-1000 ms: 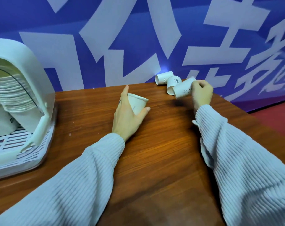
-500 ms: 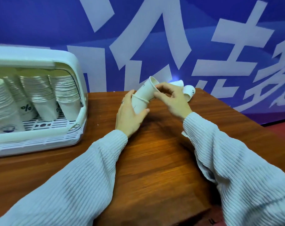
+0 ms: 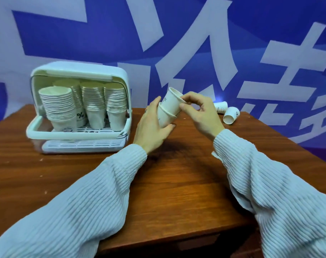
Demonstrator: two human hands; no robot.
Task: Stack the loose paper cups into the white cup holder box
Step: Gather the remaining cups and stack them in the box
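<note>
My left hand [image 3: 152,127] grips a white paper cup [image 3: 165,119] held tilted above the table. A second paper cup [image 3: 172,102] sits nested in it, and my right hand [image 3: 201,113] pinches its rim with thumb and fingertips. Two loose paper cups lie on their sides at the table's far right: one [image 3: 221,107] by the wall and one [image 3: 231,115] with its mouth toward me. The white cup holder box [image 3: 78,75] stands open at the left, holding several tall stacks of upside-down cups [image 3: 95,101].
The brown wooden table [image 3: 177,183] ends at a near edge in front of me and a right edge behind my right sleeve. A blue wall with large white characters runs right behind the table.
The view has swung so the whole holder box shows. The right hand's cup has sunk a little deeper into the left hand's cup, and both hands stay on the pair.
</note>
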